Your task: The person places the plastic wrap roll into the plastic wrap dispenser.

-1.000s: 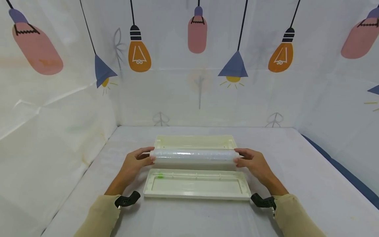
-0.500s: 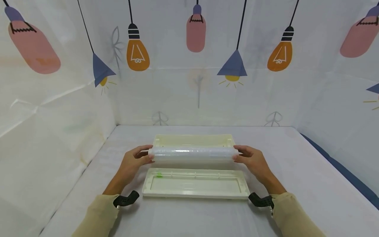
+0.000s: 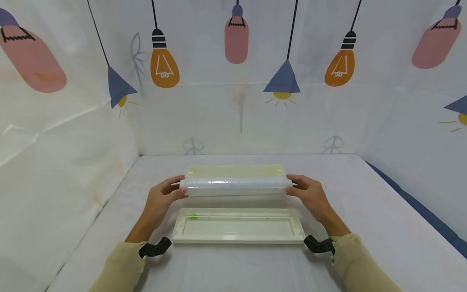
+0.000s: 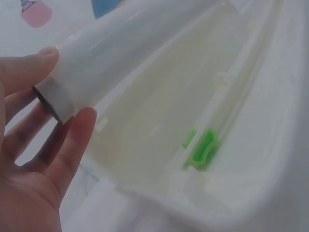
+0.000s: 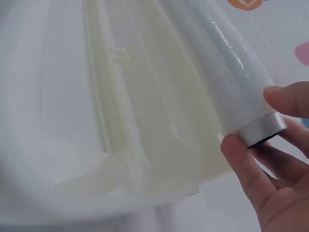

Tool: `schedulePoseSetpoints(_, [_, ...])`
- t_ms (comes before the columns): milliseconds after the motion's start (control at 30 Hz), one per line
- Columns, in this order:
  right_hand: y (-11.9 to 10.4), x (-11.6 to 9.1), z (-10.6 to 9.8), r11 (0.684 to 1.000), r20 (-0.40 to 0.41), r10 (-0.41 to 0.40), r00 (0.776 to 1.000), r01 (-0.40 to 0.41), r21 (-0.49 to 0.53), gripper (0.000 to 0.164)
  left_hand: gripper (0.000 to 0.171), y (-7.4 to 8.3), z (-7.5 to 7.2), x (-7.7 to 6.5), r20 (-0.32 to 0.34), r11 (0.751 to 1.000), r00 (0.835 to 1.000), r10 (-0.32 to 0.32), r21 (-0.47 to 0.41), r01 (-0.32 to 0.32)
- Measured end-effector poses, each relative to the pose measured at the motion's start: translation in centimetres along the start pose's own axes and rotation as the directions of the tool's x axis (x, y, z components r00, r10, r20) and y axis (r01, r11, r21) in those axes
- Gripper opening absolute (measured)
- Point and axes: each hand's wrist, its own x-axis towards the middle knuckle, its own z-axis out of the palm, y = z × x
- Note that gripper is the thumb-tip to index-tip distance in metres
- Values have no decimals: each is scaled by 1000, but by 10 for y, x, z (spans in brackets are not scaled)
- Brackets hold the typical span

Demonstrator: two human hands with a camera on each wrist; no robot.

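A roll of cling film (image 3: 233,186) lies level between my two hands. My left hand (image 3: 159,199) pinches its left end, and the right hand (image 3: 310,197) pinches the other. In the left wrist view, thumb and fingertips sit on the white core end (image 4: 57,100); the right wrist view has the same grip on the opposite core end (image 5: 263,129). Behind the roll is a cream plastic tray (image 3: 233,171), its front part hidden by the film. Closer to me rests a shallow cream plastic piece (image 3: 238,232) with a rail carrying a small green slider (image 4: 203,150).
White cloth covers the table (image 3: 233,269). A printed white sheet (image 3: 211,117) hangs along the back and sides. Each wrist wears a black camera mount, the left mount (image 3: 156,247) and right mount (image 3: 318,244) flanking the front plastic piece.
Both hands have moved the roll slightly up in the head view, farther over the rear tray, so less of the tray shows. The view has shifted a little; both grips are unchanged.
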Motion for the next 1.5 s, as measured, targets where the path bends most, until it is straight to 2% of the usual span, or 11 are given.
schedulePoseSetpoints(200, [-8,5,-3,1000,-9,8,1000,-8,-5,55,54,11,2,8,-20,998,998,51,-23,-52])
schedulePoseSetpoints(400, [-13,11,-4,1000,-12,-16,1000,16,-4,56,52,18,2,18,-41,997,997,65,-45,-67])
schedulePoseSetpoints(567, [-18,18,-7,1000,-15,-15,1000,15,5,56,54,22,3,26,-29,995,997,75,-55,-77])
schedulePoseSetpoints(867, [-25,29,-8,1000,-19,13,1000,-13,9,57,60,23,1,36,-6,1000,1000,-13,17,13])
schedulePoseSetpoints(1100, [-26,34,-10,999,-11,26,1000,-27,-20,58,59,25,-2,43,-8,991,998,-69,115,70])
schedulePoseSetpoints(1500, [-21,42,-8,998,21,63,998,-63,10,60,56,23,-5,54,13,988,996,-86,128,83])
